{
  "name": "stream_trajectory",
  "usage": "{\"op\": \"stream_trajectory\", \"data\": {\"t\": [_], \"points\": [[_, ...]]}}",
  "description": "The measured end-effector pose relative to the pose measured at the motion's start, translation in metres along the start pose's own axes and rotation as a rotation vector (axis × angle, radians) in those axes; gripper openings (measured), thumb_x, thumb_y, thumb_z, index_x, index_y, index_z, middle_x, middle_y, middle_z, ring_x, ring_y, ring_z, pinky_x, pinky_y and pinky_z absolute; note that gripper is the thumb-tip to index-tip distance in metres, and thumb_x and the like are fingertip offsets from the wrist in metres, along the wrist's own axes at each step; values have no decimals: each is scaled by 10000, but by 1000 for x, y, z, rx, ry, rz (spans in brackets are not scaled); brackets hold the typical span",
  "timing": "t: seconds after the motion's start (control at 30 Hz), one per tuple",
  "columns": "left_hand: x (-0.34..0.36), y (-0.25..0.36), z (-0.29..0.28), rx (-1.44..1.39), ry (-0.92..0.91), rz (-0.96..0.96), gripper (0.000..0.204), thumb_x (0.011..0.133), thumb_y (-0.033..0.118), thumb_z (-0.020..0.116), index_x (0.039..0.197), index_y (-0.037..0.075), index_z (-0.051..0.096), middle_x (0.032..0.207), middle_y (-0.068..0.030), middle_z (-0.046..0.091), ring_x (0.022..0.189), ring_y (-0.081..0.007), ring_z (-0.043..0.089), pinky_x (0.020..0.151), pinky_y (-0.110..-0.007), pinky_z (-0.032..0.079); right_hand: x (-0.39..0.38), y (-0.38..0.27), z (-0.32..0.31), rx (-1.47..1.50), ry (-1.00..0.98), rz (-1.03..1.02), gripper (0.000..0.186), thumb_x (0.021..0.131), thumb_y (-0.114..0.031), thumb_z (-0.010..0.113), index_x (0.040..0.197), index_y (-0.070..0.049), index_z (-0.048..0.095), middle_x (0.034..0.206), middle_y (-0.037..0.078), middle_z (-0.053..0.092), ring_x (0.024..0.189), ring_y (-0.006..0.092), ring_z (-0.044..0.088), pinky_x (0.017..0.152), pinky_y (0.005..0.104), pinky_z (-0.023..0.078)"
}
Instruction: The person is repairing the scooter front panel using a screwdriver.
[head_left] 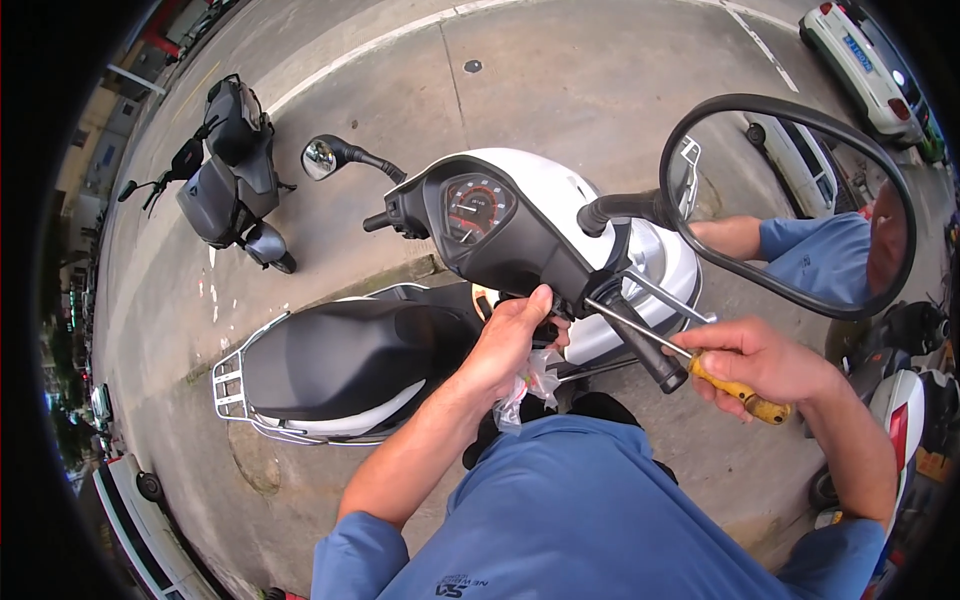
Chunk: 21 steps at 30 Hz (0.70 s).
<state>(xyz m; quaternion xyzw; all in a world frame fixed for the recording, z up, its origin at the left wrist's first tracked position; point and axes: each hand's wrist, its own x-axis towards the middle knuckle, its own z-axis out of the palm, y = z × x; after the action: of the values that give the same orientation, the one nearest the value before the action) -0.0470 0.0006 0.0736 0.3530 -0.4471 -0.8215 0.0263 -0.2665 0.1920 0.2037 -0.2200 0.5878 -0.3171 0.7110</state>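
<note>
My right hand (745,370) is closed around a screwdriver (745,388) with a yellow handle. Its long metal shaft runs up and left, its tip reaching the inner end of the black handlebar grip (640,340). Beneath the white and black scooter's (510,230) handlebar cover, my left hand (520,335) is closed, thumb up against the dark housing. What its fingers grip is hidden. Right below those fingers hangs a crumpled clear plastic bag (525,390) with small coloured bits in it. A silver brake lever (665,292) sticks out beyond the grip.
A large round-edged mirror (800,205) stands above my right hand; a smaller mirror (320,158) is on the far left. The scooter's black seat (345,358) extends left. A grey scooter (230,185) is parked beyond it. More scooters (900,420) and a white car (860,70) are at right.
</note>
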Motion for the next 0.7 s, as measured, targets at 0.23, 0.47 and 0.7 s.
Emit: {"op": "stream_trajectory", "data": {"t": [0.23, 0.47, 0.7], "points": [[-2, 2, 5, -33, 13, -15, 444, 1049, 415, 425, 876, 51, 610, 832, -45, 602, 777, -134, 554, 698, -310, 468, 3, -4, -4, -75, -26, -4, 404, 991, -97, 450, 1372, 35, 475, 796, 73, 595, 560, 94, 541, 507, 251, 454], [1, -2, 2, -41, -23, 27, 450, 1053, 423, 406, 878, 57, 601, 827, -37, 600, 778, -135, 560, 696, -305, 465, 1, -10, 8, -51, 15, 44, 336, 998, -119, 439, 1307, 8, 473, 800, 66, 593, 560, 74, 533, 510, 238, 454], [2, -9, -2, -48, -22, 57, 454, 1052, 432, 404, 870, 64, 599, 815, -28, 600, 773, -128, 556, 689, -300, 459, -24, 5, 28, -675, 209, 31, 411, 895, -227, 655, 1205, -7, 501, 854, 215, 641, 786, 402, 649, 690, 475, 493]]}}
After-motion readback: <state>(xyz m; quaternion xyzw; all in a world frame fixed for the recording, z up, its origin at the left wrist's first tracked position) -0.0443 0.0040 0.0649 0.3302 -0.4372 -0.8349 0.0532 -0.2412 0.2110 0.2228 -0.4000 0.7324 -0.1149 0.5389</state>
